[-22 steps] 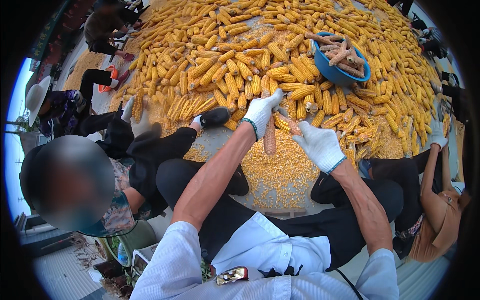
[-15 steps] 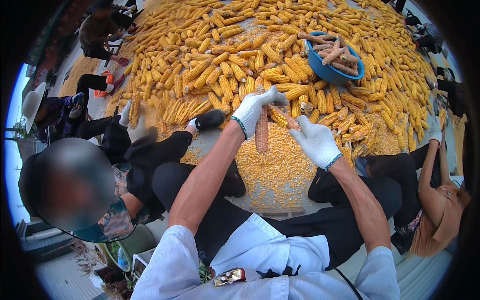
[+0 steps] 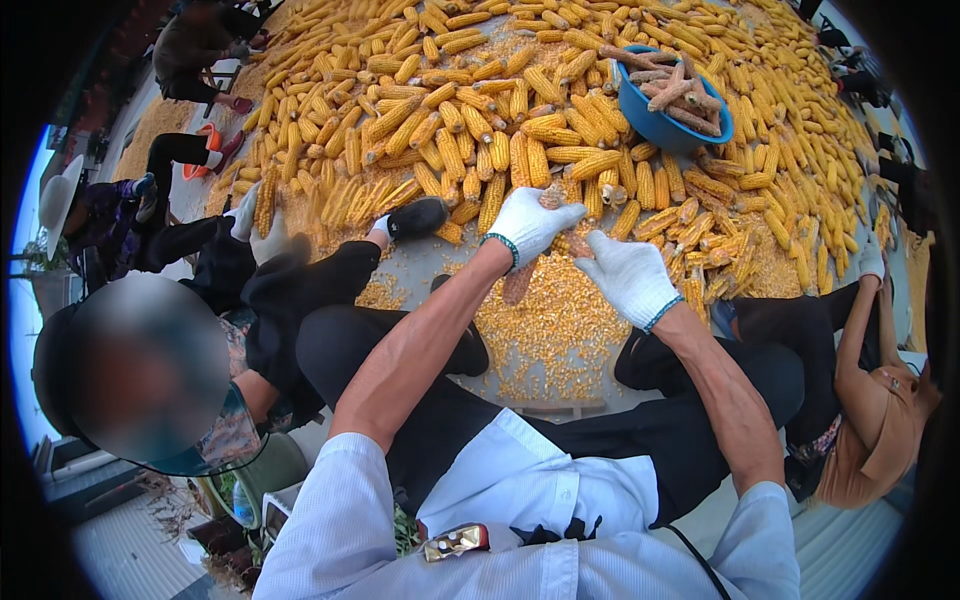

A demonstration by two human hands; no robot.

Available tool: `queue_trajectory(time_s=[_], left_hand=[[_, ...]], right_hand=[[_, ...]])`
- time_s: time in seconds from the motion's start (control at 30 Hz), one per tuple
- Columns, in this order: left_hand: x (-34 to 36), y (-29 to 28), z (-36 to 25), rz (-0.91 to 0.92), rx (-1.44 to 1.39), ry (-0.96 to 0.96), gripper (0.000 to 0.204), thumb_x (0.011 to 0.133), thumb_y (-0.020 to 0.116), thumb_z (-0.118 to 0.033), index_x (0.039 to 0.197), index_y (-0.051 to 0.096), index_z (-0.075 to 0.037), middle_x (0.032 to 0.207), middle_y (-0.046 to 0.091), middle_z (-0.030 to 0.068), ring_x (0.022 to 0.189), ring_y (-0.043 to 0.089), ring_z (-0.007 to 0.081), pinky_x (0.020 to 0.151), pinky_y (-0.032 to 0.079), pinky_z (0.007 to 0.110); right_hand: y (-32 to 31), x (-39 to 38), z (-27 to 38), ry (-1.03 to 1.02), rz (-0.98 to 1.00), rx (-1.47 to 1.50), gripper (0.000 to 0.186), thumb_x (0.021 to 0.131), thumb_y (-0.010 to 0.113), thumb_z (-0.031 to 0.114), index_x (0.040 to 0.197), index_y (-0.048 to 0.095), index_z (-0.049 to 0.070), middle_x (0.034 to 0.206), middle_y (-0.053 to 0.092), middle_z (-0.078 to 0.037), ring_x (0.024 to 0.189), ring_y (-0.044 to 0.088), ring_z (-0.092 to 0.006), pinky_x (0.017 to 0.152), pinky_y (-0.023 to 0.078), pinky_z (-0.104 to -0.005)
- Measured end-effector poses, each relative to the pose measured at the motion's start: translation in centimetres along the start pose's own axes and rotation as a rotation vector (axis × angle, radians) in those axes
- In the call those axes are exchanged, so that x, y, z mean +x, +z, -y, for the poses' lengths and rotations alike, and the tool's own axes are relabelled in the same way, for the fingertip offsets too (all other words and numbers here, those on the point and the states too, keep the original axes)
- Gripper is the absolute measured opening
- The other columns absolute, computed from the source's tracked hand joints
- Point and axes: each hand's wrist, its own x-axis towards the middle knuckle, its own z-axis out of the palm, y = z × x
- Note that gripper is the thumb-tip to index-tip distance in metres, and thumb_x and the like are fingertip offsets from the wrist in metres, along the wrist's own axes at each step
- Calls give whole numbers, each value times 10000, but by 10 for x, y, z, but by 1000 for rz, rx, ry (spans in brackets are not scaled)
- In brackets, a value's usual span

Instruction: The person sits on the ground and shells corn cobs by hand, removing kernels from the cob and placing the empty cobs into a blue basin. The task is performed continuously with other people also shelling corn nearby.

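My left hand (image 3: 532,224), in a white knit glove, is closed around a long, bare, pinkish cob (image 3: 517,286) that points downward. Close on its right, my gloved right hand (image 3: 630,280) grips the end of another cob (image 3: 577,243), mostly hidden by the fingers and held against the first. Just below both hands lies a spread of loose yellow kernels (image 3: 540,330) between my bent legs, and unshelled yellow ears (image 3: 450,150) are heaped beyond.
A blue basin (image 3: 670,130) of stripped cobs stands on the heap at upper right. Co-workers sit close at my left (image 3: 270,280) and right (image 3: 860,400), with others (image 3: 185,60) around the heap's edge. An orange basin (image 3: 200,160) is at upper left.
My left hand has shifted slightly right and turned, drawing closer to the right. The partly shelled yellow cob that showed between my hands is now mostly hidden.
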Motion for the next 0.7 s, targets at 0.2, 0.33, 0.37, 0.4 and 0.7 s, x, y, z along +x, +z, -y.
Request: queue_trajectory(time_s=[0.2,0.33,0.37,0.4,0.7], left_hand=[[12,-3,13,-24,-301,-54,429,933,724,-383,895,726,45,782,719,90,705,677,189,701,541,336],[17,-9,17,-52,-644,-87,463,1004,649,-397,1059,690,61,943,733,143,846,699,220,801,548,344],[20,-15,21,3,-648,-70,544,1029,585,-453,1197,652,60,1100,713,184,953,686,228,828,551,368],[19,-14,14,0,-624,-66,574,1031,566,-476,1232,637,56,1136,701,191,982,679,233,830,552,376],[8,2,6,94,-928,-62,786,1015,513,-579,1472,402,50,1438,482,288,1186,602,381,989,531,512]], right_hand=[[12,-2,1,-83,-118,2,361,986,600,397,1008,552,41,837,680,-215,808,696,-399,680,532,-507],[3,-3,4,23,-97,165,363,1011,566,398,1000,565,35,849,685,-229,826,688,-425,708,513,-525],[1,-2,5,59,-92,227,365,1022,549,398,1002,571,34,847,687,-231,830,683,-441,720,507,-536],[1,-3,1,71,-110,326,366,1027,539,397,1008,575,33,845,679,-242,840,677,-447,723,497,-537],[28,6,-7,130,-77,897,362,1072,462,363,949,590,47,632,501,-7,507,462,-111,495,375,-298]])
